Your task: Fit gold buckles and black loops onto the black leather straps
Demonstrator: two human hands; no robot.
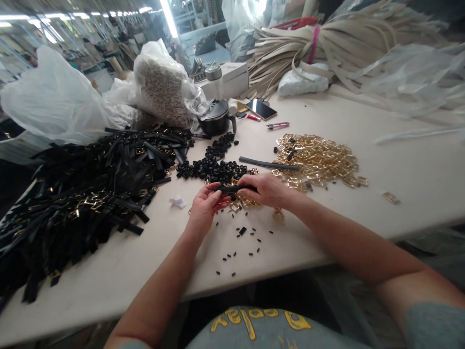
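A short black strap stretches level between my two hands over the middle of the table. My left hand pinches one end between thumb and fingers. Fingers of my right hand wrap over the other end, partly hiding it. Below and around the strap lie gold buckles, close to my fingers. Just beyond my hands is a heap of small black loops. A loose dark strip lies behind my right hand, beside a large pile of gold buckles.
Black straps with gold buckles are heaped at the left. Small black bits lie scattered in front of me. Behind stand a lidded black pot, a phone, filled plastic bags and bundled beige strips.
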